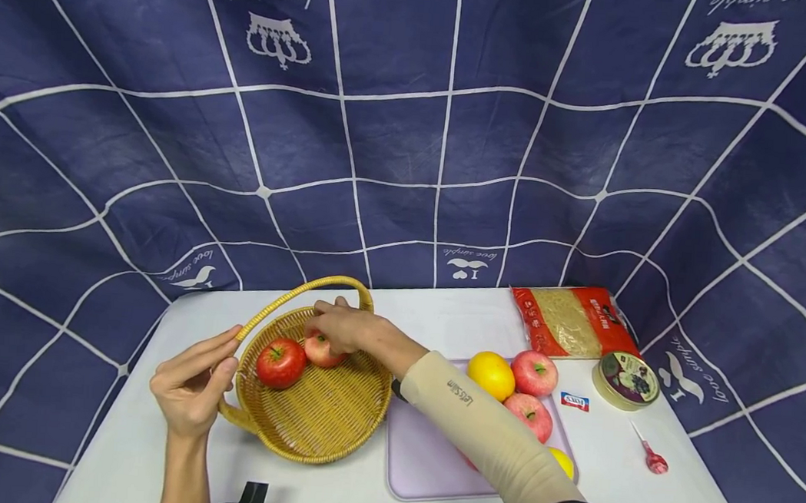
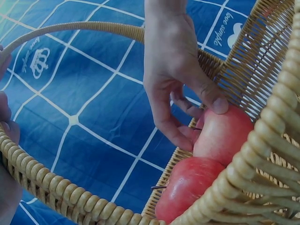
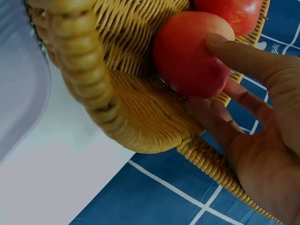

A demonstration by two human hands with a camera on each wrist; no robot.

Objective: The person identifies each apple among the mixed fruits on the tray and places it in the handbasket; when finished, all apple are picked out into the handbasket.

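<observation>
Beige sleeve [image 1: 489,426], lettered "Let's Slim", crosses above a lilac tray [image 1: 424,464]. Right hand [image 1: 343,329] grasps a pinkish-red apple [image 1: 319,353], smooth and rounded, inside the wicker basket [image 1: 326,424] and touching a deeper red apple [image 1: 281,363]. Left hand [image 1: 194,385] pinches the arched handle [image 1: 297,291]. Blue cloth [image 1: 396,143] reads "love simple"; print on the red packet [image 1: 572,323] too small to read. Grasped apple's stem faces the right palm; nearly round, long axis cannot be told.
</observation>
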